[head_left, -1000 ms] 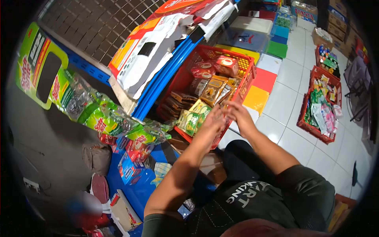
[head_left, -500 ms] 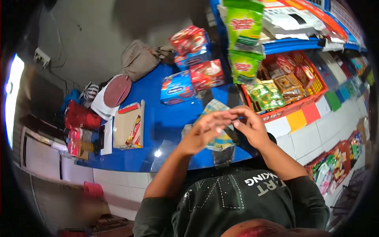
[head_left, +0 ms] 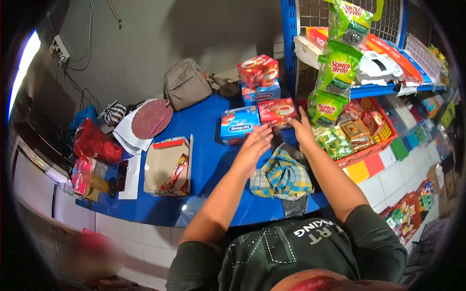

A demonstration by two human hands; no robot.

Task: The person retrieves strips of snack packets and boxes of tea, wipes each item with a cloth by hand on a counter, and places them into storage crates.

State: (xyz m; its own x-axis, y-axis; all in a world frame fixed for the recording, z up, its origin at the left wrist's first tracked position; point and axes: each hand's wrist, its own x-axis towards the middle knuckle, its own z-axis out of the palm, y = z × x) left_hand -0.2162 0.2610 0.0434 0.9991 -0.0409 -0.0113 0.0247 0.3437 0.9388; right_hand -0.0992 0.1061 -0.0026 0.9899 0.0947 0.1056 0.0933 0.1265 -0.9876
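My left hand (head_left: pixel 255 149) is raised in front of a blue tea box (head_left: pixel 240 123), fingers stretched out and holding nothing. My right hand (head_left: pixel 303 132) reaches to the right edge of a red tea box (head_left: pixel 277 110), thumb and fingers apart; it appears to touch the box. These two boxes stand side by side. Behind them, another red box (head_left: pixel 257 70) rests on another blue box (head_left: pixel 261 91). Below my hands a crumpled blue-and-yellow checked cloth (head_left: pixel 283 175) lies on the blue table (head_left: pixel 213 165).
Green scouring-pad packs (head_left: pixel 340 67) hang at the right, before a red basket (head_left: pixel 383 140) of sachets. On the left are an open cardboard box (head_left: pixel 158 167) with a red packet, a round mauve mat (head_left: pixel 150 119) and a grey bag (head_left: pixel 187 85). A blue shelf (head_left: pixel 374 90) stands at the right.
My hands have parted from above the cloth. The right has reached forward to the red box, the left toward the blue box. The camera view has shifted.
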